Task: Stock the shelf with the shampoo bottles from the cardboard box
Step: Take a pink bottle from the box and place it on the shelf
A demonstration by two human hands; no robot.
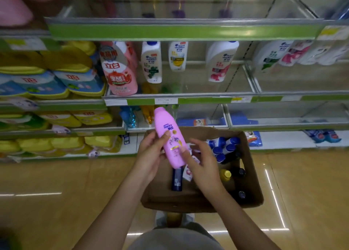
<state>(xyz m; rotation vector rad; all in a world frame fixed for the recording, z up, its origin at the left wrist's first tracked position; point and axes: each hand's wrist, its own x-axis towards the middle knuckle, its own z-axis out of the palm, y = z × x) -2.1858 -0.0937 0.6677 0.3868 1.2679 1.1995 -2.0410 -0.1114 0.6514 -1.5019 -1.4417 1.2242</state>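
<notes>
Head view looks down past two bare forearms at a tiered store shelf [181, 32] with green price strips, which fills the upper half of the picture. On its left side lie stacks of yellow and blue refill pouches [62, 79]; the middle tier carries a pink detergent bottle [120, 74] beside several white shampoo bottles [152, 62] standing in a row with gaps between them. Below the shelf, on the glossy tan floor [56, 183], sits an open cardboard box [253, 174]. Inside it, white bottles with blue caps [222, 145] cluster at the far right corner, a dark blue bottle [177, 179] lies flat near the middle, and a yellow-capped bottle [225, 175] and dark-capped ones stand along the right wall. Above the box a pink shampoo bottle [170, 136] is held tilted, its narrow end pointing up and left toward the shelf. The left hand [151, 151] grips the bottle from the left, thumb across the label. The right hand [202, 161] touches the bottle's lower right side with fingers spread and only lightly bent.
</notes>
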